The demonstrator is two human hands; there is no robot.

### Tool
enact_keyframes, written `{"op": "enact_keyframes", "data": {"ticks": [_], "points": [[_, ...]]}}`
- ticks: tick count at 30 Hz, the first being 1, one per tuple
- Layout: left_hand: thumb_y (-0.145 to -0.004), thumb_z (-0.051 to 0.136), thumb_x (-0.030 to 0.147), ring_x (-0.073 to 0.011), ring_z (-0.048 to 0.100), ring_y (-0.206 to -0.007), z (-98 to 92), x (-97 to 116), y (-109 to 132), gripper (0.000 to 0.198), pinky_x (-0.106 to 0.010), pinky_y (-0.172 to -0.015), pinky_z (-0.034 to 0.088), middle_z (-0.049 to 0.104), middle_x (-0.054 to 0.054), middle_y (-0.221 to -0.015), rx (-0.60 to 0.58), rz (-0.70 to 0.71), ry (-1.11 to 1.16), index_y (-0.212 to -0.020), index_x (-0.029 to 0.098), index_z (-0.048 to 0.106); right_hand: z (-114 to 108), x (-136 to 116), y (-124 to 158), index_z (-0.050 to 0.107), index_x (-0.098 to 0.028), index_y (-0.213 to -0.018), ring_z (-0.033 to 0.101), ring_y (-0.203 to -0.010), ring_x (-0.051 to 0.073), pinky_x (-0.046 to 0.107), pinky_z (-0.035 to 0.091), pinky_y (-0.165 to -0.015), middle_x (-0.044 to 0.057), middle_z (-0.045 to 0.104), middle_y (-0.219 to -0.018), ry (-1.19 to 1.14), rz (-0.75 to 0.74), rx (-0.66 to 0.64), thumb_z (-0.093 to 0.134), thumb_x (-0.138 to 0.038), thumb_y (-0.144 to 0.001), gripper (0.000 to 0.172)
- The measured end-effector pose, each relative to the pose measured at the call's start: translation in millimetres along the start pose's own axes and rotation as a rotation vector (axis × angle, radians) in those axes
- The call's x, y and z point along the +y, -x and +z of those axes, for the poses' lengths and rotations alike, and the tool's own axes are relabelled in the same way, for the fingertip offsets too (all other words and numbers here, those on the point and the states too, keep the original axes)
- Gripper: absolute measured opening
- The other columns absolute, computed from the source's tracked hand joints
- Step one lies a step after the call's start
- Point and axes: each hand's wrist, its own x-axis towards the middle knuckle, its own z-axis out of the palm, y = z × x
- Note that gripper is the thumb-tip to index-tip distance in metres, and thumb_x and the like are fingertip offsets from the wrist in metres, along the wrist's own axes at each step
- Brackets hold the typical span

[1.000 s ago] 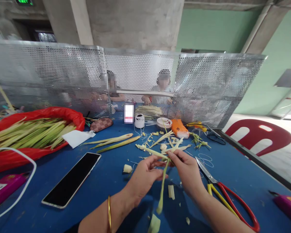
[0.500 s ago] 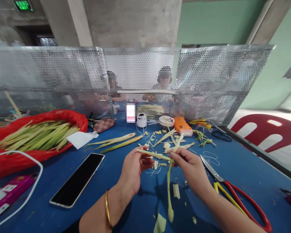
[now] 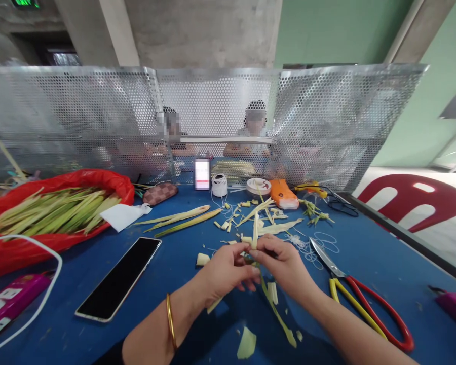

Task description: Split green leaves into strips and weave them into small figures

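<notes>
Over the blue table, my two hands meet at a small bundle of pale green leaf strips. My right hand pinches the strips between thumb and fingers, one end standing up above the fingertips. My left hand, gold bangle on its wrist, is closed on the strips where they cross; its fingers partly hide the crossing. One long strip hangs below the hands towards the tabletop. Another strip end shows under the left palm. Cut leaf pieces lie around, and scissors with red and yellow handles rest beside my right forearm.
At left stand a red bag of long leaves, a phone and a purple power strip. Ahead are loose leaves, a thread spool, a round tape roll and an orange pack, before a perforated metal screen with people behind.
My left hand has moved right, up against my right hand, folding its strip inward. The hanging strip has swung to the right. The view has shifted slightly.
</notes>
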Motion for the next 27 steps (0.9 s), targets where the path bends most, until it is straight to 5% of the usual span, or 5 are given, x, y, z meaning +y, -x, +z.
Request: {"op": "enact_keyframes", "data": {"ticks": [4,13,17,23,27], "points": [[-0.074,0.060,0.022,-0.0086,0.056,-0.050,10.6,-5,-1,0.012,-0.018,-0.047,0.038,0.063,0.001,-0.063,0.023,0.004,0.077,-0.083,0.015,0.063,2,-4,1,0.057,-0.019,-0.055,0.050,-0.066,0.015,0.028,0.040,-0.063,-0.001,0.049,-0.066,-0.100,0.027,0.059,0.064,-0.029,-0.075,0.024],[-0.077,0.056,0.034,-0.0057,0.036,-0.031,16.3,-9,-2,0.025,-0.019,-0.038,0.026,0.054,0.003,-0.041,0.064,-0.078,-0.123,-0.064,0.015,0.065,-4,-10,0,0.058,-0.018,-0.064,0.047,-0.054,0.012,0.026,0.039,-0.053,-0.004,0.050,-0.058,-0.308,0.235,-0.025,0.066,-0.037,-0.075,0.023],[-0.076,0.052,0.028,-0.0081,0.042,-0.031,15.5,-13,-5,0.022,-0.020,-0.038,0.029,0.057,0.001,-0.042,0.126,-0.128,-0.112,-0.060,0.016,0.063,-5,-12,6,0.061,-0.018,-0.075,0.052,-0.061,0.014,0.026,0.040,-0.059,-0.001,0.059,-0.065,0.009,-0.074,0.112,0.058,-0.029,-0.086,0.016],[-0.074,0.061,0.034,-0.0049,0.040,-0.037,3.5,-5,-7,0.023,-0.018,-0.035,0.015,0.060,-0.001,-0.054,0.272,-0.136,0.294,-0.074,0.012,0.067,2,-20,23,0.064,-0.013,-0.097,0.055,-0.065,0.018,0.036,0.037,-0.073,0.004,0.063,-0.071,0.777,-0.877,-0.083,0.041,-0.011,-0.091,0.024],[-0.078,0.061,0.035,-0.0024,0.037,-0.037,-0.7,-2,-7,0.029,-0.016,-0.034,0.013,0.066,-0.004,-0.065,0.324,-0.128,0.449,-0.090,0.010,0.069,5,-14,22,0.062,-0.010,-0.101,0.055,-0.066,0.018,0.037,0.036,-0.076,0.004,0.063,-0.071,0.919,-0.934,-0.114,0.040,-0.006,-0.091,0.025]]}}
